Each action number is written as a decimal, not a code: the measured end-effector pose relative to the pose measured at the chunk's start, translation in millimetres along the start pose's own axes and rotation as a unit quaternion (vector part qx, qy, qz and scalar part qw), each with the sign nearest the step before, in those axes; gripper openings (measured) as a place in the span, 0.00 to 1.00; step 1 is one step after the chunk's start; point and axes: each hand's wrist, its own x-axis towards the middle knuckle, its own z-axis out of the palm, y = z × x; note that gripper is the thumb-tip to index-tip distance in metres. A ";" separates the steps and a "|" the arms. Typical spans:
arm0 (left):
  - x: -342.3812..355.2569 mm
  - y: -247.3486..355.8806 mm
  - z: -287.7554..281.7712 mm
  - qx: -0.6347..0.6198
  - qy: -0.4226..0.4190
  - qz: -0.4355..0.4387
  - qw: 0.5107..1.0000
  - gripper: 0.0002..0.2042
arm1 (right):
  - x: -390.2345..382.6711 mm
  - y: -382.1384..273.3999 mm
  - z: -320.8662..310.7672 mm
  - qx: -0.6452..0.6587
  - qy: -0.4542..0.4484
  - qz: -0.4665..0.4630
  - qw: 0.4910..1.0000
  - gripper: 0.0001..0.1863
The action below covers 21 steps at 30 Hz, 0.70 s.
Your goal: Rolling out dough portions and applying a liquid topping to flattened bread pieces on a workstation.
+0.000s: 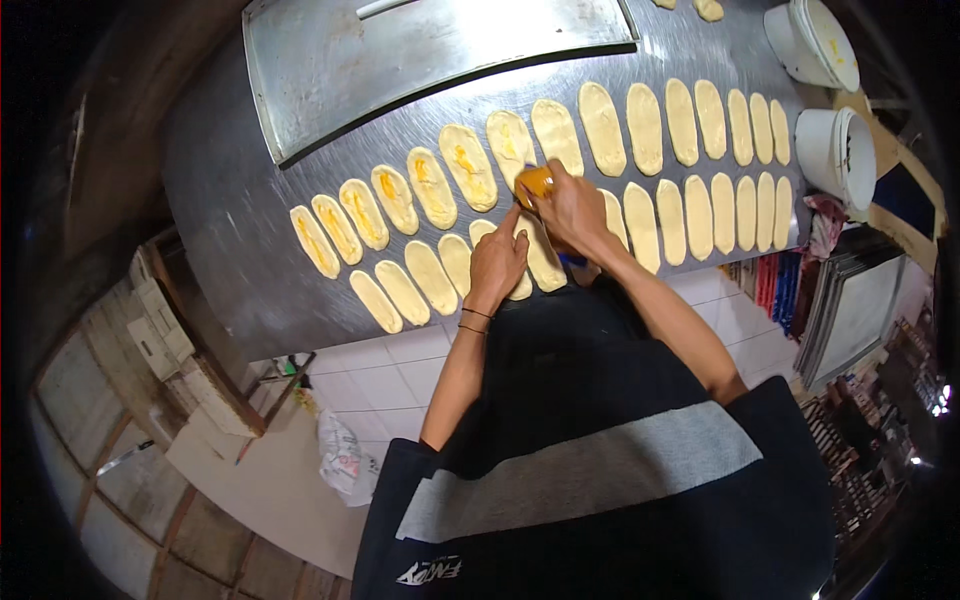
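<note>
My right hand [572,208] is closed around a small orange container or bag [535,184], whose exact kind I cannot make out. My left hand [498,258] is just below it, index finger stretched up to its lower edge; nothing shows in that hand. Beneath and around both hands lie flat, oval dough pieces in two rows. A dough piece [511,140] just beyond the orange thing bears a faint yellow smear. To its left, a dough piece [468,168] and several others carry orange-yellow streaks. Plain dough [601,128] continues to the right.
The pieces lie on a metal table [230,250]. A large baking tray [440,50] spans its far side. Two white buckets [812,45] stand at the right end, near a crumpled cloth [824,225]. Flat trays [850,310] lean below right; a white plastic bag [345,458] sits below left.
</note>
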 end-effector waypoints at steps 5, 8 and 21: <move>13.4 18.1 14.9 -0.070 -0.051 -0.015 0.996 0.23 | 14.6 11.6 -46.6 -0.031 -0.014 0.026 0.999 0.26; 16.0 23.6 23.8 -0.146 -0.035 0.001 0.989 0.21 | 54.8 2.9 -55.9 0.018 0.071 0.049 0.996 0.27; 13.7 92.2 58.7 -0.393 -0.010 0.057 0.918 0.20 | -51.2 63.3 -95.9 0.594 -0.028 0.165 0.787 0.24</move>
